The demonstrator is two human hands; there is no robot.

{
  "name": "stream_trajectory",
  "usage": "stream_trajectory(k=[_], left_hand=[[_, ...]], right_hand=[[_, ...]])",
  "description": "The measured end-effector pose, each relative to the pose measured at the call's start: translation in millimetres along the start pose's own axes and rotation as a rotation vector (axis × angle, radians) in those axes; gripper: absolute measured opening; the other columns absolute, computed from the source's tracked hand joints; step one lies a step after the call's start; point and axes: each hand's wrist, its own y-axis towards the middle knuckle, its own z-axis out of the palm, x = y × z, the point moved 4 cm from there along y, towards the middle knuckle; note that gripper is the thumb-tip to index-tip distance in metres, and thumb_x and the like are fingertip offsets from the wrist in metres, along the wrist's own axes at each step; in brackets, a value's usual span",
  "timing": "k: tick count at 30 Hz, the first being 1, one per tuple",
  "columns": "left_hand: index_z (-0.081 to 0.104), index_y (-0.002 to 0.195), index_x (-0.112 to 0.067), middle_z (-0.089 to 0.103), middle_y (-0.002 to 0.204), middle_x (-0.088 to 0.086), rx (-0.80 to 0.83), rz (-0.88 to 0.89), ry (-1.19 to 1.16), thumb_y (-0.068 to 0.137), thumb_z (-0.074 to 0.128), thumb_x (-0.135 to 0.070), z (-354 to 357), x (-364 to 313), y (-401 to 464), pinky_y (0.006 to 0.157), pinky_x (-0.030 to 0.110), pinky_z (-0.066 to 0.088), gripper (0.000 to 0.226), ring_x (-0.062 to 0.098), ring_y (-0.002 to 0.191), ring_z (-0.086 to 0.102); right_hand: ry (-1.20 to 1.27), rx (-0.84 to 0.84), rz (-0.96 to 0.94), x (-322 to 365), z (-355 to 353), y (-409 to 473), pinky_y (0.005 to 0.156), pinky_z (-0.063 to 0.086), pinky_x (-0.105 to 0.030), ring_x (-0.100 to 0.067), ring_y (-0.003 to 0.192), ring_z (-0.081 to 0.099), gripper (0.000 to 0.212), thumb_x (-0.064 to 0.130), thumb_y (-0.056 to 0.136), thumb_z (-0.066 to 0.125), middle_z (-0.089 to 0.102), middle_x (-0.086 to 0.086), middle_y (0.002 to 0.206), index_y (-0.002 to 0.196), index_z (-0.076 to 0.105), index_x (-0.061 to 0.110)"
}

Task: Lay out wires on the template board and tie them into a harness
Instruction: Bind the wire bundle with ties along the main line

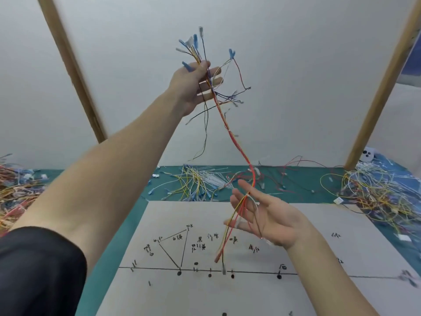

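Blurred wire tip (410,278) — template board (250,297) edge-cropped

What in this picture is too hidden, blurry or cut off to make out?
- Handwritten labels on the template board, head view: too small and soft to read.
- Blurred object on the board's line at the right edge: smeared, unidentifiable.
- Wire pile at left: cut off by the frame edge.
- Whether ties bind the wire bundle inside the left hand: fingers cover it.

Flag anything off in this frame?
The wire harness is off the template board, held aloft by the left hand, tail draped over the right hand. Loose wire piles clutter the mat behind.
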Motion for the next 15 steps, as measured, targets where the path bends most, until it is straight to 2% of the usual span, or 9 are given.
stream_trajectory(k=[4,7,10,15], left_hand=[[0.056,0.111,-0.014,0.077,0.113,0.005,-0.008,-0.001,-0.029,0.107,0.053,-0.028,-7.0,21.0,-2.1,0.096,0.049,0.056,0.014,0.026,0.104,0.076],[0.057,0.110,-0.015,0.078,0.110,0.003,-0.008,-0.017,-0.065,0.107,0.053,-0.028,-9.9,31.0,-1.9,0.099,0.051,0.053,0.014,0.026,0.104,0.076],[0.059,0.112,-0.015,0.078,0.108,0.002,-0.022,-0.045,-0.115,0.107,0.053,-0.027,-13.9,38.1,0.0,0.101,0.053,0.053,0.015,0.025,0.103,0.076],[0.069,0.104,-0.016,0.079,0.109,-0.003,-0.021,-0.136,-0.114,0.106,0.054,-0.034,-17.9,47.9,1.4,0.100,0.046,0.055,0.023,0.018,0.103,0.076]], right_hand=[[0.094,0.039,-0.003,5.7,5.1,8.8,0.083,0.057,-0.067,-0.028,0.096,0.077,0.031,0.020,0.091,0.068,0.076,-0.009,0.115,0.121,0.076,0.022],[0.089,0.075,0.034,-1.4,8.7,12.2,0.085,0.055,-0.069,-0.029,0.098,0.077,0.024,0.022,0.094,0.066,0.075,-0.009,0.118,0.115,0.079,0.024],[0.043,0.064,0.044,-10.3,6.9,10.2,0.092,0.053,-0.070,-0.028,0.099,0.076,0.027,0.022,0.088,0.069,0.075,-0.010,0.118,0.112,0.081,0.025],[-0.105,0.033,0.006,-28.6,-2.4,-1.5,0.085,0.059,-0.057,-0.030,0.102,0.075,0.031,0.026,0.096,0.063,0.074,-0.016,0.121,0.124,0.073,0.019]])
